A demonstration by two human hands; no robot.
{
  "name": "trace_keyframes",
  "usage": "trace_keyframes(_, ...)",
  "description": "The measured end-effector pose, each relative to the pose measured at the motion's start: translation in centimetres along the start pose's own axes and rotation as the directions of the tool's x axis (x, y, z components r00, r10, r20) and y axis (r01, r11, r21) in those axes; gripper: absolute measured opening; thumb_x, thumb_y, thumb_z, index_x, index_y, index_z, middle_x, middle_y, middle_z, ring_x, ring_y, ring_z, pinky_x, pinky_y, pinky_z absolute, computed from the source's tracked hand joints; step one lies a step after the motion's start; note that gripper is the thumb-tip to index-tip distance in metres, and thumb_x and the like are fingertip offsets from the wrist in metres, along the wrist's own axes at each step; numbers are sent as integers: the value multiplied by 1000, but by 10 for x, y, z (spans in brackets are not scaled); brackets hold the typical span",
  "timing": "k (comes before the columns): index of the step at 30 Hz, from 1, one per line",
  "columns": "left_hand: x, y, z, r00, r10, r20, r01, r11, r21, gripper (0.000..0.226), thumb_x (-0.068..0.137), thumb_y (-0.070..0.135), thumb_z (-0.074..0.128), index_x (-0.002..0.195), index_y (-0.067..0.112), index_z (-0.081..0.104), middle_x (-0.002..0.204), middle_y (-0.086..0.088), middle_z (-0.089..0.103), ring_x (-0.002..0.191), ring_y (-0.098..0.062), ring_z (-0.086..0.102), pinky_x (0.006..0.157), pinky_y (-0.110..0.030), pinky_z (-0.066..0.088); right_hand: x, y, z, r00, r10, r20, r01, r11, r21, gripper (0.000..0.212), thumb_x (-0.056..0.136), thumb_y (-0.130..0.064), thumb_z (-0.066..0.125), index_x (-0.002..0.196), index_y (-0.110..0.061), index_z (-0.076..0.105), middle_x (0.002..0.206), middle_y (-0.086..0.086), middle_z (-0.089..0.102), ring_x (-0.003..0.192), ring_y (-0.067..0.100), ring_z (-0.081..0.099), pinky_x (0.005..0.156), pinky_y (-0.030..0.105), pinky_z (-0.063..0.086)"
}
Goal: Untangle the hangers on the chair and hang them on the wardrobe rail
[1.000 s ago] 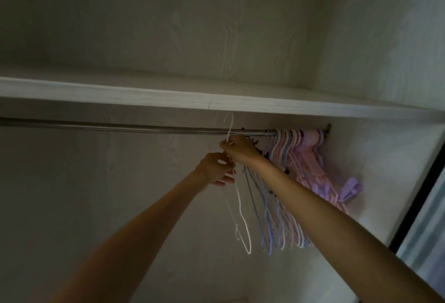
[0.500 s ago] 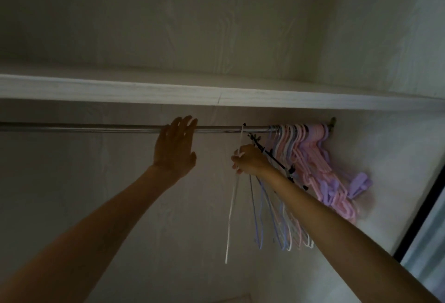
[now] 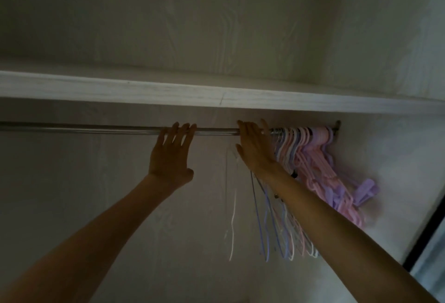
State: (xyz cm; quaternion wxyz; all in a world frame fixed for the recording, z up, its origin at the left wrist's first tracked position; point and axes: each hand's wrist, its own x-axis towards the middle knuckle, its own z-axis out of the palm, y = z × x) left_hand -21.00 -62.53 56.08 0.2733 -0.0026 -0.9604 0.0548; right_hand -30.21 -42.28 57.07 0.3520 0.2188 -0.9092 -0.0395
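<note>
The right hand (image 3: pixel 252 148) had let go of the white hanger (image 3: pixel 233 218); it now hung on the rail (image 3: pixel 96 129). Both hands were spread flat, the left hand (image 3: pixel 172 152) also at the rail.

1. Wardrobe interior: pale wood-grain back wall (image 3: pixel 72 206), dimly lit.
2. White shelf (image 3: pixel 120 89) spans the full width, with an upper compartment above it.
3. Right side wall (image 3: pixel 385 158) pale; dark vertical frame edge (image 3: pixel 423 237) at far right, brighter beyond.
</note>
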Motion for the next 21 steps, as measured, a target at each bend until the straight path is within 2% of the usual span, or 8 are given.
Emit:
trace_keyframes(4,-2,0,0,1000,-14,22,13,1000,5,109,77,49,62,149,19,-15,160,-1,-5,148,-22,-6,121,-39,-5,-9,33,1,1000,4,-11,-4,1000,-2,55,86,-19,62,137,-5,44,131,18,54,123,32,50,114,46,18)
trace_keyframes(6,-1,1,-1,999,-22,32,21,999,26,110,77,50,62,149,19,-16,159,-1,-5,148,-22,-7,121,-40,-5,-11,47,-3,1000,-25,7,25,999,-37,58,87,-19,60,140,-8,39,135,16,51,127,32,46,113,46,18)
trace_keyframes(9,2,2,-4,999,-32,38,31,999,21,112,76,51,63,149,19,-15,159,-1,-5,148,-23,-7,120,-39,-5,-13,64,-8,997,21,78,-17,999,-46,64,93,-32,52,146,-7,26,147,15,37,137,30,33,115,44,15)
trace_keyframes(14,1,4,-3,998,-57,41,57,998,15,113,75,54,63,149,18,-15,159,-2,-6,147,-24,-9,121,-41,-4,-12,69,-9,992,56,116,-55,998,-9,67,91,-39,53,144,-6,30,144,16,40,133,31,37,110,43,23)
trace_keyframes(18,3,9,-2,997,-68,28,71,992,-102,112,74,53,65,150,19,-10,160,-2,-7,147,-23,-10,121,-41,-4,-14,72,-12,987,56,148,-59,998,22,68,92,-41,51,145,-7,27,146,16,38,134,30,35,110,42,22)
trace_keyframes(21,-4,6,-5,994,-101,-43,94,986,-139,103,79,43,64,151,20,-6,160,-2,-5,148,-23,-7,120,-41,-2,-17,71,-20,986,67,153,-77,995,60,70,93,-44,48,147,-8,22,149,14,33,137,30,31,111,41,23)
